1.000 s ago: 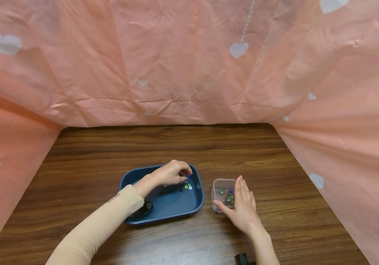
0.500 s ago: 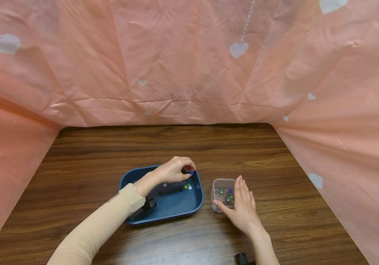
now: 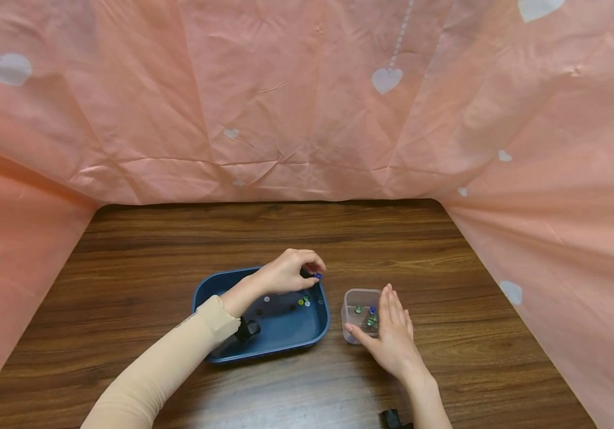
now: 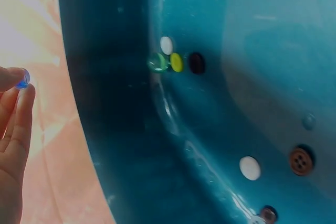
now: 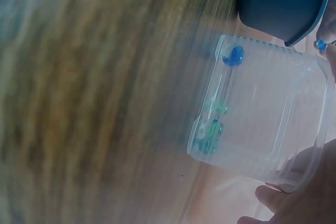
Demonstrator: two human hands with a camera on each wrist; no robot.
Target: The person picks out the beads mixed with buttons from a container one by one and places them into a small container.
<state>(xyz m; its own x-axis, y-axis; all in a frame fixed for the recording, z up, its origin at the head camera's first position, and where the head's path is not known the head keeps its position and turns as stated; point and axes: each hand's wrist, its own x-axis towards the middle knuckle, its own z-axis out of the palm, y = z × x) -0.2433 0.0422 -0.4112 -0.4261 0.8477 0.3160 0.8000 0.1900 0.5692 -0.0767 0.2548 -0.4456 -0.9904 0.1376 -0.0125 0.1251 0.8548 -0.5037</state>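
Note:
My left hand (image 3: 287, 275) pinches a blue marble (image 4: 22, 80) between thumb and fingertips, over the back right rim of the blue tray (image 3: 285, 344). In the tray lie a green marble (image 4: 157, 62), a yellow button (image 4: 176, 63), white buttons (image 4: 250, 168) and a brown four-hole button (image 4: 301, 161). To the right stands a small clear plastic box (image 3: 346, 314), holding a blue marble (image 5: 234, 55) and several green marbles (image 5: 210, 135). My right hand (image 3: 395, 339) rests against this box, straight fingers along its right side and thumb across its near side.
Everything stands on a brown wood-grain table (image 3: 221, 232). Pink cloth (image 3: 296, 107) with white hearts hangs behind and at both sides. A narrow strip of table separates tray and box.
The left hand has lifted the blue marble from the tray's back right corner and carried it rightward to the rim. The right hand and the box stay put.

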